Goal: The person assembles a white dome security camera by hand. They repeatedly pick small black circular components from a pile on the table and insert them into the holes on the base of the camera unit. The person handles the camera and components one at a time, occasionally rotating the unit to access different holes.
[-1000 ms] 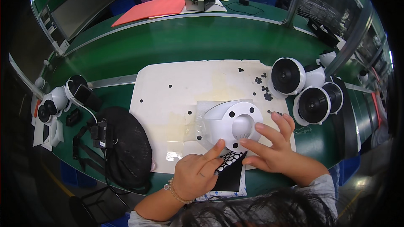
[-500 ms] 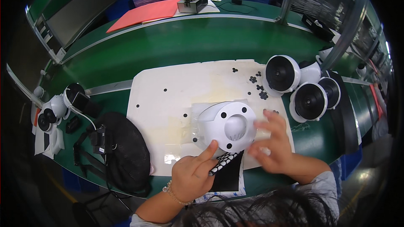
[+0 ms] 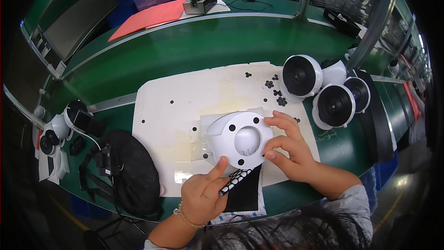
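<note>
A white rounded housing lies in front of me, its ring-shaped end with a round hollow facing up. Black round pads are stuck on that ring. My left hand grips a black sheet with white round spots, and its extended forefinger touches the ring's lower left edge. At the ring's lower right, the thumb and forefinger of my right hand close on a small dark round pad, mostly covered by the fingertips. Another finger of that hand reaches the upper right rim.
A pale board with scattered black dots covers the green bench. White devices with black round fronts stand at the right. A black mesh bag and a white device lie left. Behind are a red sheet and a metal box.
My right hand has moved in from the right onto the ring's edge, its fingers now touching it. My left hand keeps its hold on the spotted sheet. The whole view has shifted slightly.
</note>
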`<state>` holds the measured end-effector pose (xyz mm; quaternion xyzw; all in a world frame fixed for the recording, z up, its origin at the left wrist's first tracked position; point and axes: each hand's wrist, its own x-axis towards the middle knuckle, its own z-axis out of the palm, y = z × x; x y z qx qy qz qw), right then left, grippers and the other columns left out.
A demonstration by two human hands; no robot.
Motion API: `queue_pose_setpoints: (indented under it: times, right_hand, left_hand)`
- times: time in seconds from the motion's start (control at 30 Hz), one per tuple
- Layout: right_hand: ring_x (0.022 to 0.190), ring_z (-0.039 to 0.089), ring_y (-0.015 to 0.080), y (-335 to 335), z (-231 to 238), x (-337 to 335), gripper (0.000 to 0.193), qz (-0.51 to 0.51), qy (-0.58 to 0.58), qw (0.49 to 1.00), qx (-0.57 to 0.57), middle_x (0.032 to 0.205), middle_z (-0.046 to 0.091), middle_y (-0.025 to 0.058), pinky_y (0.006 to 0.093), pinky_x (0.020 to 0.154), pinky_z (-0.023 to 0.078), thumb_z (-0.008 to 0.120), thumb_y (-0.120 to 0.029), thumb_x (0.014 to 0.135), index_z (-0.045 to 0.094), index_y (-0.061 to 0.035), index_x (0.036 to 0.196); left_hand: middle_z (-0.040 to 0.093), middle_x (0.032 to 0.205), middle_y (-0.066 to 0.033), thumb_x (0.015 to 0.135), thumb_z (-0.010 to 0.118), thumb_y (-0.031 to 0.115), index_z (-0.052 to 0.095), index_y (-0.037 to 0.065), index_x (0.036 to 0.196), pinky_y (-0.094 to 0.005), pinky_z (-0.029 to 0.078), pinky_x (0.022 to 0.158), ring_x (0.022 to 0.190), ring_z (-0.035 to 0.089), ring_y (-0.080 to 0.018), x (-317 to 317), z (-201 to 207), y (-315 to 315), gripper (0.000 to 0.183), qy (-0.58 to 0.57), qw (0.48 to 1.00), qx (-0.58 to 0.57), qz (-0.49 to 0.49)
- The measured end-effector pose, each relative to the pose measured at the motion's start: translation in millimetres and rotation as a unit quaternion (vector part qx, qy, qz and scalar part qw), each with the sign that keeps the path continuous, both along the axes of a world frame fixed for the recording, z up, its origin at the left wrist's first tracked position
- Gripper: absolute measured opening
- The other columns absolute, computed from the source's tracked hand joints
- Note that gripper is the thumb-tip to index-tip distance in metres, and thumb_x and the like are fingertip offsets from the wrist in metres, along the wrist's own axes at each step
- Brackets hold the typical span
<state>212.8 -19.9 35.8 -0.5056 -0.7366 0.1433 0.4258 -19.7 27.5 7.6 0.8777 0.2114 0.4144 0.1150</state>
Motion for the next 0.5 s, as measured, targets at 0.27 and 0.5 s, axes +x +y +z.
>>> queue_pose_setpoints:
  times: [0.27, 0.5]
  right_hand:
    - [0.116, 0.037, 0.0324, -8, -11, 8, 0.019, -0.056, -0.232, 0.952, 0.190, 0.120, 0.047, 0.0094, 0.0436, 0.091, 0.027, 0.063, -0.020, 0.076, 0.060, -0.0128, 0.094]
    - [0.103, 0.048, 0.0173, -4, -10, 5, 0.041, 0.012, 0.289, 0.936, -0.201, 0.108, 0.054, 0.0069, 0.0319, 0.086, 0.036, 0.062, -0.020, 0.081, 0.047, -0.0044, 0.116]
  left_hand:
    - [0.057, 0.114, -0.0167, 0.052, 0.061, 0.002, 0.057, 0.003, 0.077, -0.0273, 0.042, 0.047, 0.048, 0.051, -0.0181, 0, -1, 0, 0.025, -0.005, 1.000, 0.000, 0.004]
    - [0.057, 0.114, -0.0170, 0.054, 0.061, 0.003, 0.057, 0.003, 0.077, -0.0273, 0.042, 0.047, 0.049, 0.052, -0.0181, 2, -1, 0, 0.024, -0.011, 1.000, -0.002, -0.003]
